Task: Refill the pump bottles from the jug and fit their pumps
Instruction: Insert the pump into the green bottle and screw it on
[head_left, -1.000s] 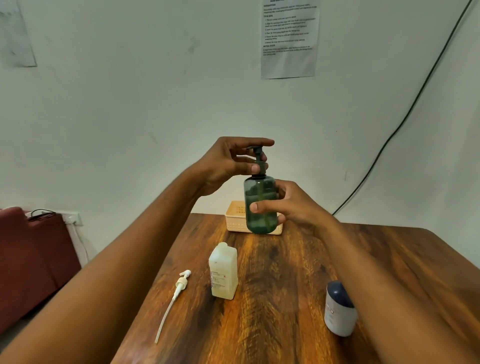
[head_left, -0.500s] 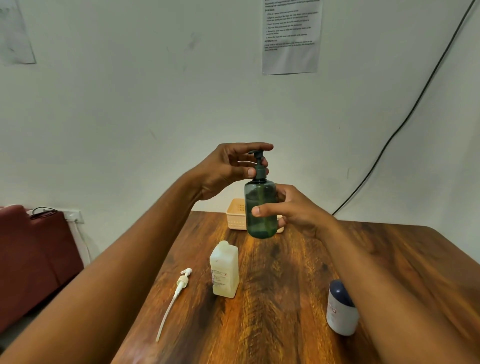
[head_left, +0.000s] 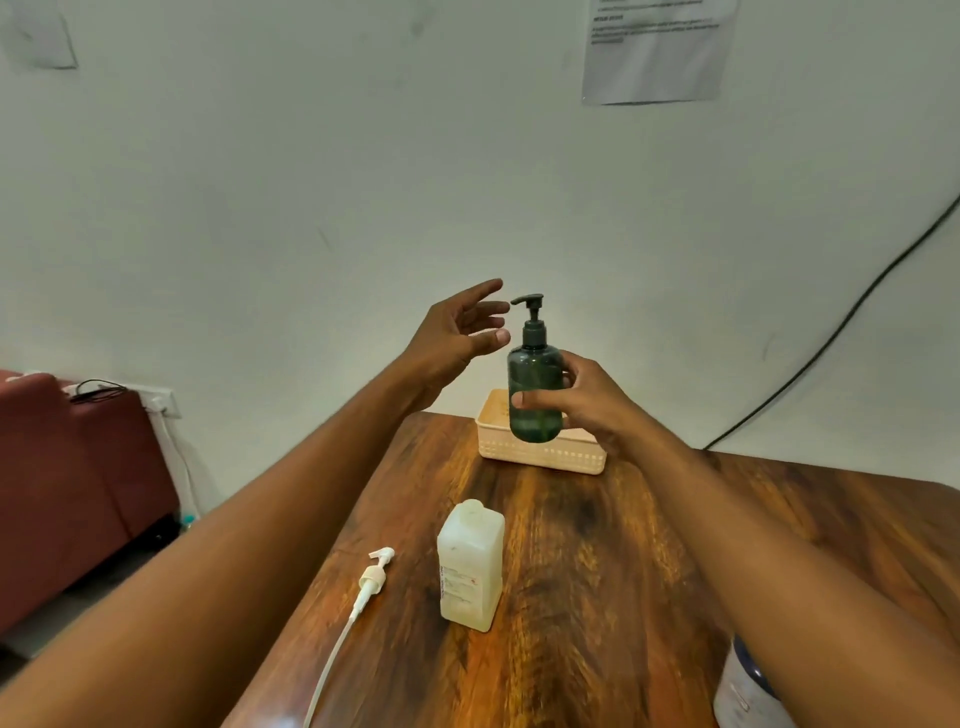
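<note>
Left hand (head_left: 457, 332) released the pump; right hand's fingers (head_left: 540, 399) grip green bottle (head_left: 535, 384).

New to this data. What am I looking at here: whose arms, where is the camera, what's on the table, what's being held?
No machine here: these are a person's two bare arms, filmed by one wide-angle camera worn on the head, looking forward and down.

The right hand grips a dark green translucent pump bottle with its pump fitted, held up in front of a cream plastic basket. The left hand is open beside the pump head, holding nothing.

On the wooden table stand a pale square plastic jug and, partly hidden by the right arm, a white bottle with a dark top. A loose white pump with a long tube lies left of the jug.
</note>
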